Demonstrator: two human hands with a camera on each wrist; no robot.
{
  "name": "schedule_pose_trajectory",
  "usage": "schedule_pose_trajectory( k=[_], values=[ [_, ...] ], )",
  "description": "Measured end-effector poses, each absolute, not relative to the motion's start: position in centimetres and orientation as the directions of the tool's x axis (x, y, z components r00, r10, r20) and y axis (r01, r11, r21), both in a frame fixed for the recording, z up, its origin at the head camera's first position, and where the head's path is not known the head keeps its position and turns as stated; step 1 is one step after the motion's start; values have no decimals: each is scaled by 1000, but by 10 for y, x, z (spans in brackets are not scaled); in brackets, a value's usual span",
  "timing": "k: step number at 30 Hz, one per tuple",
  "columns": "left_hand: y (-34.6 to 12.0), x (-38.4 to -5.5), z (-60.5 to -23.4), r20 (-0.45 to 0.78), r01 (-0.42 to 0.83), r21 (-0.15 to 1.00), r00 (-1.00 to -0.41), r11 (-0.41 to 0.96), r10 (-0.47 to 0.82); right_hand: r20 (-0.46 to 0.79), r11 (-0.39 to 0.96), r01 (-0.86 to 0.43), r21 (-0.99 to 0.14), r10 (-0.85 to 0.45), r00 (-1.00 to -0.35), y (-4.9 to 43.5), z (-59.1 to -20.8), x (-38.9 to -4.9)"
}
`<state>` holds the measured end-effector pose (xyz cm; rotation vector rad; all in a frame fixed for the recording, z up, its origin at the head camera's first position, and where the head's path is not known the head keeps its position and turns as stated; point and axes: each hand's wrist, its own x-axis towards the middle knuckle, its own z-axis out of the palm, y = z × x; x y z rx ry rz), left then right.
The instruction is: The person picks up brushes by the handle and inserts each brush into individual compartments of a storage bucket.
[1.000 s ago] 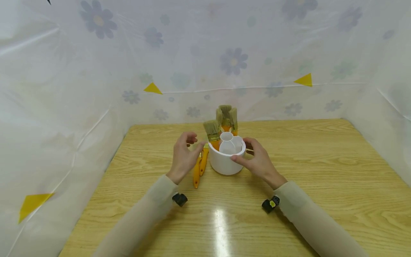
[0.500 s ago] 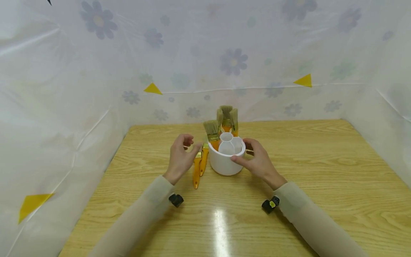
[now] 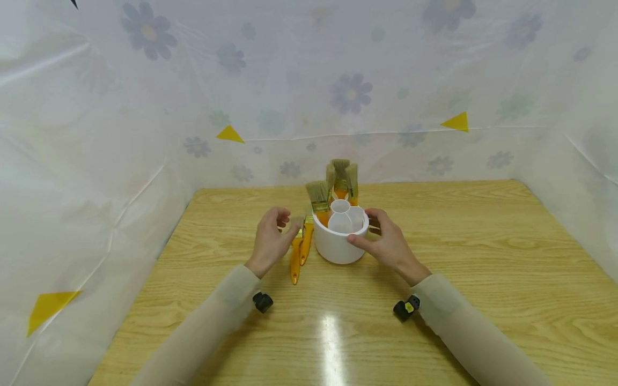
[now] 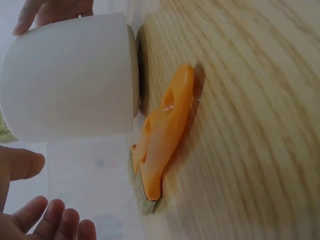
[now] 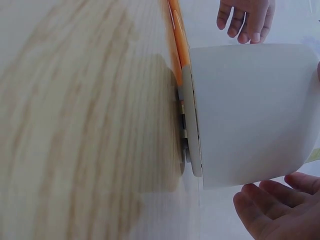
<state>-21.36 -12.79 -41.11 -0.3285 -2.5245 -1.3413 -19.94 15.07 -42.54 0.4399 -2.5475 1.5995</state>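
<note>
A white round desk organizer with inner compartments stands upright on the table. Several paintbrushes stand in it, bristles up; one paintbrush leans out on the left, others cluster at the back. My right hand holds the organizer's right side, thumb on the front wall and fingers round the far side. To the left, my left hand hovers with loosely curled fingers and nothing in them. Beneath and beside it, two orange-handled paintbrushes lie side by side on the table; in the head view the left thumb overlaps their bristles.
The wood-grain table spreads out on both sides. White sheeting with a flower print encloses the back and sides. Yellow triangles mark the sheeting. Each sleeve carries a small black wrist camera.
My left hand has drawn slightly left and down, away from the organizer, exposing more of the lying brushes. My right hand and the organizer stay practically where they were.
</note>
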Motion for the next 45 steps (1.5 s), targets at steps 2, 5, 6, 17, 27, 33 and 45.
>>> schedule_pose_trajectory(
  k=[2,5,6,17,27,33,45],
  values=[
    [-129,-215,-413,324,312,772,-943,554,79,242,405,-299,-864,-186,-952,151,-425,-199],
    [-130,-215,-415,309,300,771,-948,563,81,246,402,-303,-864,-188,-951,151,-426,-200],
    [-130,-215,-416,305,296,768,-949,568,82,249,400,-305,-864,-188,-950,151,-426,-200],
    [-133,-218,-420,228,237,761,-969,604,93,263,393,-318,-863,-188,-946,150,-425,-199],
    [-133,-223,-424,106,161,715,-987,680,122,265,417,-317,-852,-180,-948,151,-425,-200],
    [-133,-225,-425,66,160,663,-985,731,157,268,418,-320,-850,-180,-947,150,-426,-201],
    [-130,-230,-427,-4,144,610,-983,779,185,260,419,-312,-853,-178,-949,150,-425,-200]
  ],
)
